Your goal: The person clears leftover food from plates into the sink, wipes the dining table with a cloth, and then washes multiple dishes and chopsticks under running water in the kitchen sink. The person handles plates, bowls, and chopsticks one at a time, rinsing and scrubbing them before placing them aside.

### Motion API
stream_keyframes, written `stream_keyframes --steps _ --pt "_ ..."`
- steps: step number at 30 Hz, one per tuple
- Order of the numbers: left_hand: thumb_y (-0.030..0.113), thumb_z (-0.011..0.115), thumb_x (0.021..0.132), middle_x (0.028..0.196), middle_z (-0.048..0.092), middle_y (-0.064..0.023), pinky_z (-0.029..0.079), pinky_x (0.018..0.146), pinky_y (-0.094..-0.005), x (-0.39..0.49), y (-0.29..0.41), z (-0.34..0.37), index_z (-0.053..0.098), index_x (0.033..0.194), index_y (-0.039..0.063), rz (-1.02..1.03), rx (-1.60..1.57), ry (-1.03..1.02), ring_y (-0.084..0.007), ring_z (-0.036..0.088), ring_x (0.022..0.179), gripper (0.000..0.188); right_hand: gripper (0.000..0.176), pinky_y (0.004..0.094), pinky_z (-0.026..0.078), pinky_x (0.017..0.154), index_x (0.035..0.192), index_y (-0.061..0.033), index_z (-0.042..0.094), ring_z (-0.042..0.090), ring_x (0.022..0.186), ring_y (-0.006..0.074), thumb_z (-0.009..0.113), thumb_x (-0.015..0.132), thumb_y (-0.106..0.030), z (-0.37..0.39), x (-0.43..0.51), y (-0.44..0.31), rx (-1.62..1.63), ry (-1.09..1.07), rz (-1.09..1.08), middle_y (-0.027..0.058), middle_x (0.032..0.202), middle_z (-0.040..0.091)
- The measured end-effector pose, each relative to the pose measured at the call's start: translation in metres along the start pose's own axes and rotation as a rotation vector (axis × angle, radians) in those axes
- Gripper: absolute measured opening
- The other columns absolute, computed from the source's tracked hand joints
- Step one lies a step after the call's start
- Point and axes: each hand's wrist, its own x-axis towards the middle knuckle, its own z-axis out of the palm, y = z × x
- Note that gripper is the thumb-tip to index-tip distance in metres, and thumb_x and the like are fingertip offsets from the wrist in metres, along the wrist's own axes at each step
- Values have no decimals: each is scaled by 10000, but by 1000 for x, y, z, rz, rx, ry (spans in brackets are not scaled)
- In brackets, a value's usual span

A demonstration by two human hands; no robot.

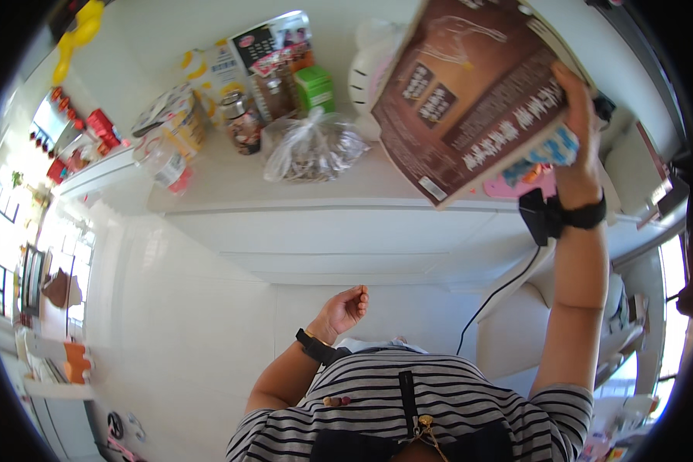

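My right hand (580, 127) is raised over the right part of a white cabinet top, gripping a brown printed book (473, 98) by its edge. A blue and white cloth-like item (546, 153) shows between that hand and the book; whether I hold it too, I cannot tell. Below the book, a pink item (520, 183) lies on the cabinet top. In front of my body, my left hand (346, 309) hangs with curled fingers and nothing visible in it. Behind the book's left edge stands a white cat-shaped figure (362, 75), partly hidden.
Along the cabinet top (219, 193) stand a tied clear plastic bag (315, 150), a green box (315, 86), a patterned bottle (242, 124), a clear plastic container (170, 167) and several packages. A black cable (496, 291) runs down from my right wrist, beside a pale chair (511, 323).
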Motion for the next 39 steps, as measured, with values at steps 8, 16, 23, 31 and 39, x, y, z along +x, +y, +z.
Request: stream_keyframes --steps 8,16,23,31,39 --pt "166 476 925 762 557 -19 459 605 -229 -59 23 -35 545 939 40 251 -79 23 -116 514 658 144 483 330 419 902 1172 -34 483 522 1108 306 668 726 -28 175 95 -75 411 -7 -169 168 1179 550" --pt "166 451 938 751 550 -18 457 606 -225 -118 37 -75 537 933 47 392 -189 65 -114 506 666 147 482 416 422 900 1205 -96 462 504 1036 389 525 754 62 283 134 -163 352 -41 -270 156 1185 529" --pt "172 457 938 748 551 -19 461 604 -228 -135 50 -90 548 926 46 408 -237 36 -113 507 662 156 214 443 459 556 969 -74 519 549 679 404 509 765 -7 341 149 -203 408 166 -363 236 797 542" --pt "183 457 937 760 558 -19 461 603 -223 -133 63 -90 541 921 48 382 -206 32 -113 520 666 160 532 389 490 713 1089 24 510 619 793 362 553 840 -445 354 150 -225 645 -265 183 231 857 619" --pt "182 474 931 755 556 -17 461 602 -226 -113 73 -77 553 923 55 296 -138 17 -112 515 657 149 707 336 501 701 1236 10 405 643 759 277 598 798 -510 299 134 -219 648 -387 391 129 847 656"
